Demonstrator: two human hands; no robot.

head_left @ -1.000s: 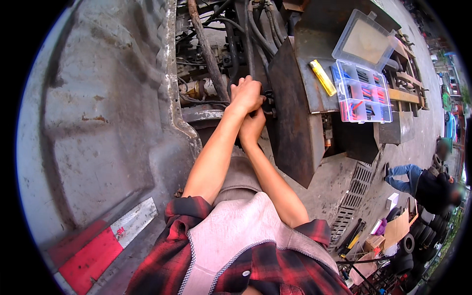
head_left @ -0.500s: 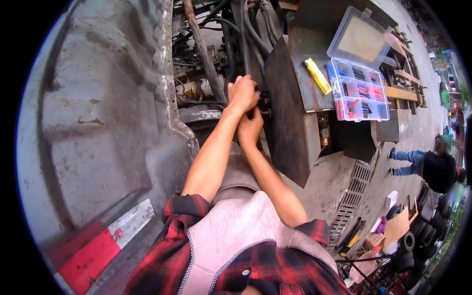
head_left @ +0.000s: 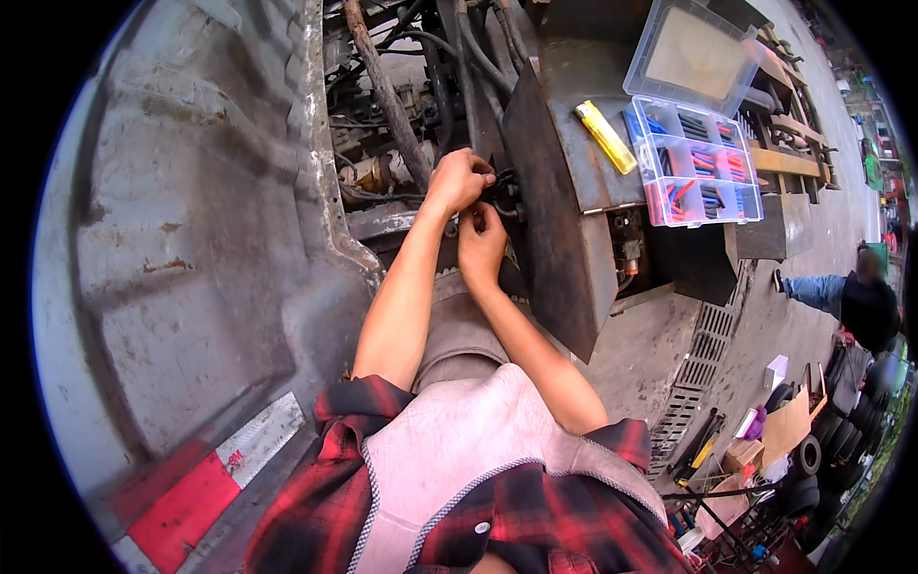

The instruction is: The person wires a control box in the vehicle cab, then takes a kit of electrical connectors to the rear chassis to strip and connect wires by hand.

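Both of my hands are close together beside a dark, rusty metal plate (head_left: 559, 220). My left hand (head_left: 457, 180) is farther out, with its fingertips pinched near some thin dark cables (head_left: 504, 182). Just below it is my right hand (head_left: 483, 251), its fingers curled and pressed together. Whatever lies between the fingertips of either hand is too small and hidden to name. Beyond them run black hoses (head_left: 469, 77) and a weathered brown pole (head_left: 387, 91) over greasy machinery.
On a metal ledge right of my hands lie a yellow lighter (head_left: 606, 137) and an open clear compartment box (head_left: 703, 163) of red, blue and black tubing pieces. A large grey panel (head_left: 191, 239) fills the left side. A drain grate (head_left: 703, 349) and a person (head_left: 865, 301) are at right.
My hands have drawn slightly apart, the right one lower, and the left fingertips now show. The view has shifted a little. The person at right has moved farther right.
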